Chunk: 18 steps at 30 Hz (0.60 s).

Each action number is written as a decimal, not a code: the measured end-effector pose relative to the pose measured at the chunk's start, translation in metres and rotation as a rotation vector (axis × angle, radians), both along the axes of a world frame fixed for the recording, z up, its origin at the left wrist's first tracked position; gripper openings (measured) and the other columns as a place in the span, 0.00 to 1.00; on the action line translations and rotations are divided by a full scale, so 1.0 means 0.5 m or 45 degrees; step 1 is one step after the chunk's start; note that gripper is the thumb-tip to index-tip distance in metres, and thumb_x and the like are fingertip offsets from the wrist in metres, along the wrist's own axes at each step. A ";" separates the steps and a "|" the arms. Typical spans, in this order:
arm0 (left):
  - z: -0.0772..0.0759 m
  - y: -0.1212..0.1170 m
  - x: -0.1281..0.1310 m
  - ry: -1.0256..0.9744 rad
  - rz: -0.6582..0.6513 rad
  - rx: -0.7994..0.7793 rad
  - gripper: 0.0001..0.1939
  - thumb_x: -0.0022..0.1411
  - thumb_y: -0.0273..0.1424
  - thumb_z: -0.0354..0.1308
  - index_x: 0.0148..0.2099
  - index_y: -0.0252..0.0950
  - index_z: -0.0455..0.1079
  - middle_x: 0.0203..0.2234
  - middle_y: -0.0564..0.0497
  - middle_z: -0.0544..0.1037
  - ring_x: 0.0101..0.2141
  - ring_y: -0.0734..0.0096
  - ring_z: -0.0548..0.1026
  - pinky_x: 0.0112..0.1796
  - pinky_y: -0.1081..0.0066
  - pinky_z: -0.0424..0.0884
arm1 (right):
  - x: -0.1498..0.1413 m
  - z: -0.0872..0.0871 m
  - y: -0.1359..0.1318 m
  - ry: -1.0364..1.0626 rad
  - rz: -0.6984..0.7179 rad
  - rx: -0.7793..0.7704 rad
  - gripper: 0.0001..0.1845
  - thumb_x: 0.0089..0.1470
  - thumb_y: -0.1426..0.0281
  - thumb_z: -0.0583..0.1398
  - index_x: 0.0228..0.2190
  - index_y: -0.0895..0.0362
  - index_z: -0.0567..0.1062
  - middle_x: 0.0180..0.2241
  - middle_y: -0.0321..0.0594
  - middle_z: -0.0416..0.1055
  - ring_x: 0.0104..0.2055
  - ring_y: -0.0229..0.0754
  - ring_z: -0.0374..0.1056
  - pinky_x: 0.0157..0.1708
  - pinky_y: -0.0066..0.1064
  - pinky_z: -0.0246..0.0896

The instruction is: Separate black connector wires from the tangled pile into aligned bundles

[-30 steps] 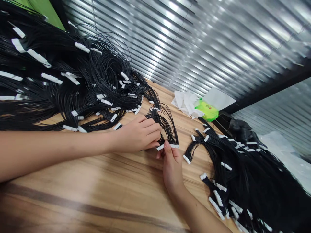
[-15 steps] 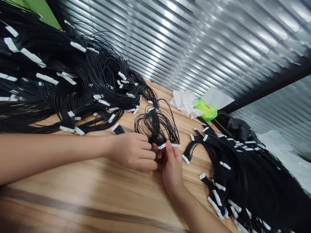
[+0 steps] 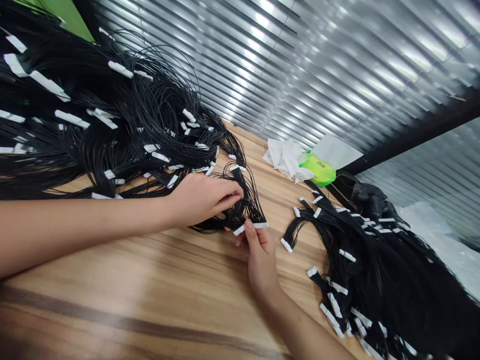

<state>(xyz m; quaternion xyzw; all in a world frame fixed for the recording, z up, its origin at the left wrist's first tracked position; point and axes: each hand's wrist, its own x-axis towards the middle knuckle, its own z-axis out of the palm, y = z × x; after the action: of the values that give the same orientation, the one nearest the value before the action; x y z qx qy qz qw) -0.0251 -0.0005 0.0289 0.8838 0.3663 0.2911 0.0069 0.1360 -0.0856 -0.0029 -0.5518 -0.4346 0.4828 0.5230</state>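
Observation:
Between thumb and fingers, my right hand [image 3: 261,255] pinches a long white connector [image 3: 260,225] that ends a bundle of thin black wires. My left hand [image 3: 206,197] is closed around the black wires [image 3: 252,192] just behind that connector, thumb and forefinger pressed together. Its other fingers are partly hidden under the hand. The wires loop from the connector up past my left fingers, toward small white connectors [image 3: 237,167] lying on the wooden table [image 3: 157,295].
A large heap of black wire harnesses [image 3: 150,110] with white connectors lies at the left. Another pile [image 3: 386,280] covers the right side. Crumpled white paper [image 3: 287,157] and a bright green packet [image 3: 318,168] lie at the back, before a corrugated metal wall [image 3: 262,60].
My left hand dropped down off the wires, then rose again and closed on them behind the connector. My right hand, still pinching the connector, shifted slightly left.

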 end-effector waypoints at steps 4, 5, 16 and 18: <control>0.002 0.008 -0.002 0.025 -0.059 0.114 0.13 0.69 0.37 0.48 0.40 0.40 0.73 0.32 0.57 0.80 0.31 0.74 0.76 0.27 0.75 0.60 | 0.003 -0.005 -0.001 -0.076 0.060 -0.043 0.22 0.52 0.51 0.59 0.20 0.56 0.70 0.20 0.35 0.67 0.26 0.38 0.63 0.30 0.30 0.58; 0.004 0.010 -0.003 0.050 -0.076 0.191 0.13 0.69 0.36 0.48 0.39 0.39 0.72 0.31 0.56 0.80 0.30 0.74 0.76 0.27 0.75 0.59 | 0.004 -0.007 -0.001 -0.086 0.090 -0.056 0.23 0.52 0.51 0.59 0.19 0.56 0.70 0.20 0.35 0.67 0.26 0.39 0.65 0.31 0.30 0.58; 0.016 0.017 -0.013 0.149 -0.211 0.504 0.11 0.68 0.30 0.48 0.42 0.42 0.73 0.36 0.55 0.79 0.28 0.79 0.72 0.27 0.74 0.59 | 0.003 -0.017 -0.005 -0.091 0.302 -0.037 0.21 0.55 0.53 0.57 0.24 0.56 0.77 0.24 0.39 0.73 0.31 0.43 0.69 0.34 0.33 0.63; 0.016 0.018 -0.015 0.092 -0.225 0.485 0.13 0.69 0.32 0.47 0.42 0.43 0.74 0.34 0.56 0.79 0.28 0.79 0.72 0.27 0.75 0.60 | 0.006 -0.020 -0.004 -0.088 0.289 -0.030 0.21 0.55 0.53 0.57 0.25 0.57 0.77 0.24 0.38 0.72 0.30 0.42 0.68 0.34 0.32 0.62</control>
<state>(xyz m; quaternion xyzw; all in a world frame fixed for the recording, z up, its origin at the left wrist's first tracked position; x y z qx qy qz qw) -0.0325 0.0083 0.0370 0.9076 0.2257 0.3215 -0.1481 0.1390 -0.0878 -0.0128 -0.5216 -0.5063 0.5246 0.4432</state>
